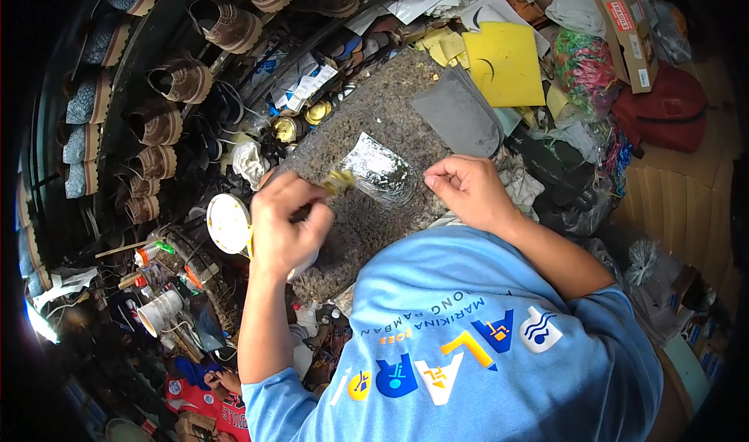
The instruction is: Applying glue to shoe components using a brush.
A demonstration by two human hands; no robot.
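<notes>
The left hand [287,216] is curled tight, with its fingers around a brush [340,181]. The brush's tip is yellow, and it points right, near the left side of a shiny piece [380,173]. The shiny piece lies flat in the middle of the rough brown bench [402,87], between the 2 hands. The right hand [470,192] is just right of it. Its thumb and first finger are pinched narrow, and I cannot tell if there is something thin between them. A round white lid [228,223] is just left of the left hand. On the far right part of the bench is a gray sheet [459,113], with a yellow sheet [505,63] next to it. 2 gold tins [318,113] sit at the far left edge. Brown shoes [181,79] stand in rows on the left, and a red bag [663,106] is far off to the right.
</notes>
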